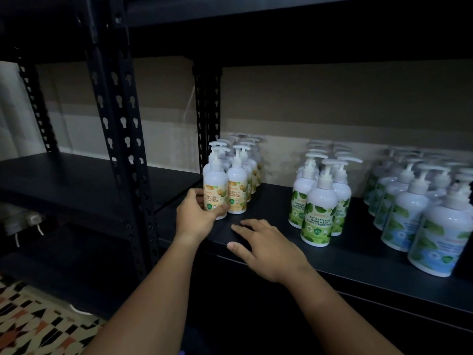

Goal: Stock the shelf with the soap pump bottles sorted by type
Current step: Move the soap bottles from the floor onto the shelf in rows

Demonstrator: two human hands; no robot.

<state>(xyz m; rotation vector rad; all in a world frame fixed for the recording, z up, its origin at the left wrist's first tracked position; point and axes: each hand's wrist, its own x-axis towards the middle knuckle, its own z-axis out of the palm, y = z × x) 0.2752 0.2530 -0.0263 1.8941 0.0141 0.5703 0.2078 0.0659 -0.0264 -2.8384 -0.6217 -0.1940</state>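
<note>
Fingers [198, 194] of the left hand [197, 213] curl round the lower body of the front white plastic pump bottle with the yellow-orange label [215, 193], thumb across the label's base, gripping it where it stands upright at the head of the yellow rows [245, 160]. It touches or nearly touches its twin alongside. The right hand [266, 245] lies flat on the front edge of the matte black metal shelf [371, 257], fingers spread and relaxed, holding nothing.

Further right, well apart, stand the green-leaf labelled bottles [320, 208], then the blue-and-green labelled bottles [422, 219], each type in its own block.

The risk, as I judge it, is the tall narrow shape: a sideways nudge from the gripping hand could tip the bottle into its neighbour and topple the rows behind. Pump spouts may also catch on each other.
</note>
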